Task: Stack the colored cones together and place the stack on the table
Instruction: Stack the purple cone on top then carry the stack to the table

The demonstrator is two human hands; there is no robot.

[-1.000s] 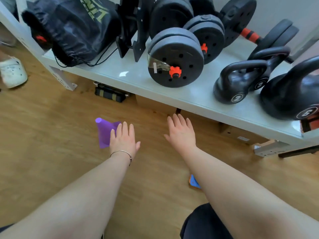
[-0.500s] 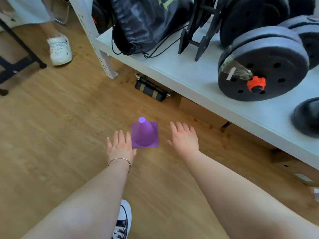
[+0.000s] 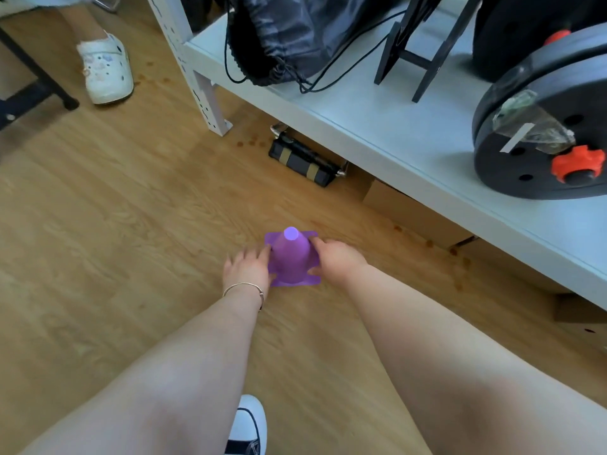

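A purple cone (image 3: 291, 257) with a square base stands upright on the wooden floor, just in front of the low white shelf. My left hand (image 3: 247, 270) touches its left side, fingers spread against the cone wall. My right hand (image 3: 333, 258) presses on its right side, fingers curled around the cone and over the base. Both hands clasp the cone between them. No other cone shows in this view.
The white shelf (image 3: 377, 126) carries a black drawstring bag (image 3: 295, 34), a black stand (image 3: 417, 57) and a dumbbell (image 3: 542, 126). A black-and-tan block (image 3: 305, 160) and cardboard boxes (image 3: 410, 211) lie beneath. Another person's white shoe (image 3: 106, 68) stands far left. My own shoe (image 3: 248, 425) is at the bottom.
The view has swung left along the shelf. Both hands have moved in from either side of the purple cone and now touch it.
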